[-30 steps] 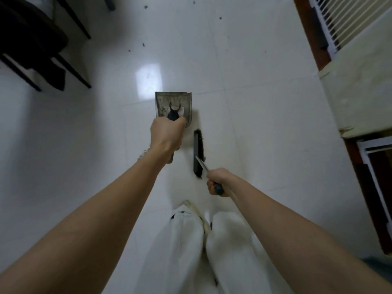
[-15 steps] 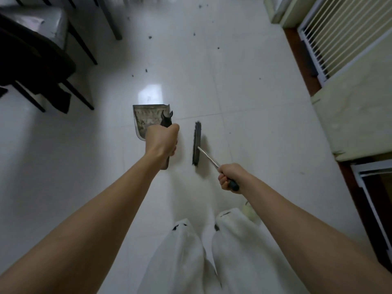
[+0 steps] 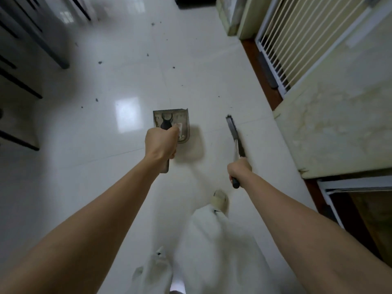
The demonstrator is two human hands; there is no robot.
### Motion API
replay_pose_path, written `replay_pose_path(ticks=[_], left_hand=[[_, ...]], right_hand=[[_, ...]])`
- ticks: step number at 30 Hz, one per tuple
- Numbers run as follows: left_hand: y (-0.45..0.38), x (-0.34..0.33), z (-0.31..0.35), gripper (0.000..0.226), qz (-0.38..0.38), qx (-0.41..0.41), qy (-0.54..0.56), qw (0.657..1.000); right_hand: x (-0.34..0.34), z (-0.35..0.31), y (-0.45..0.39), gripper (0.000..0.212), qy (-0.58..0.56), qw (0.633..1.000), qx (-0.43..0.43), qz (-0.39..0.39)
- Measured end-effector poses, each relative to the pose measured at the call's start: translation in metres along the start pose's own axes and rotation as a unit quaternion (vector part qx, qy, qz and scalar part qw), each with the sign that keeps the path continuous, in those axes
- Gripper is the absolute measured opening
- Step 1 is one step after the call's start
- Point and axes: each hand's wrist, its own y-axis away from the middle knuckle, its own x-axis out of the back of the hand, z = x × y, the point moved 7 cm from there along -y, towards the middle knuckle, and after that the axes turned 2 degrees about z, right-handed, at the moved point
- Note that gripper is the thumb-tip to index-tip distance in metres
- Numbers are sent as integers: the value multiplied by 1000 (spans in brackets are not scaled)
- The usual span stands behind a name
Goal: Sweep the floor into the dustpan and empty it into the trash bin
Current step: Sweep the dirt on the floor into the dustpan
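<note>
My left hand (image 3: 161, 143) grips the handle of a worn grey metal dustpan (image 3: 181, 124), held above the white tiled floor (image 3: 131, 179) with its mouth pointing away from me. My right hand (image 3: 238, 169) grips the dark handle of a broom, whose black brush head (image 3: 233, 130) hangs low to the right of the dustpan. Several dark bits of debris (image 3: 99, 63) lie scattered on the tiles ahead. No trash bin is in view.
Dark chair and table legs (image 3: 61, 62) stand at the left. A white barred gate (image 3: 282, 45) and a pale marbled wall (image 3: 339, 115) line the right side, with a brown wooden sill (image 3: 265, 81) at their foot. My white-trousered legs and one shoe (image 3: 220, 199) are below.
I have stepped forward along the floor. The dustpan has turned back to face straight ahead, and the broom has swung out to the right, away from the dustpan.
</note>
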Motion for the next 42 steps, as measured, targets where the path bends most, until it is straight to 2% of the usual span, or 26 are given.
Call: replay_pose_path(ticks=[6,9,11,14,17,22,25,27,30,36,39,42], left_hand=[[-42,-133,69,21,-20,19,-17,999],[-58,-181,85,20,-39,16,-41,998],[-66,-204,89,18,-49,15,-58,997],[-72,-237,95,7,-62,13,-87,994],[-79,-260,99,10,-71,12,-113,991],[-93,-284,111,8,-92,14,-118,989],[-101,-294,121,14,-108,11,-110,988],[-108,-298,125,13,-118,13,-107,987],[-119,-298,127,17,-135,23,-95,986],[-135,-286,123,18,-170,61,-67,981],[-135,-280,120,25,-223,115,-39,967],[-136,-267,118,26,-233,138,-31,962]], right_hand=[[112,-27,-97,39,8,999,-48,12],[149,-28,-122,36,-31,997,-76,3],[163,-26,-135,36,-70,994,-88,-15],[182,-9,-144,13,-149,975,-165,-19],[192,2,-152,31,-260,944,-202,-20],[188,-13,-172,28,-339,916,-214,-24],[175,-37,-181,21,-291,933,-206,-48],[166,-52,-190,25,-248,948,-188,-71],[159,-75,-203,24,-221,966,-125,-56],[136,-75,-191,9,-74,991,-98,-51],[127,-53,-161,19,37,991,-101,-77],[129,-42,-141,27,47,989,-92,-106]])
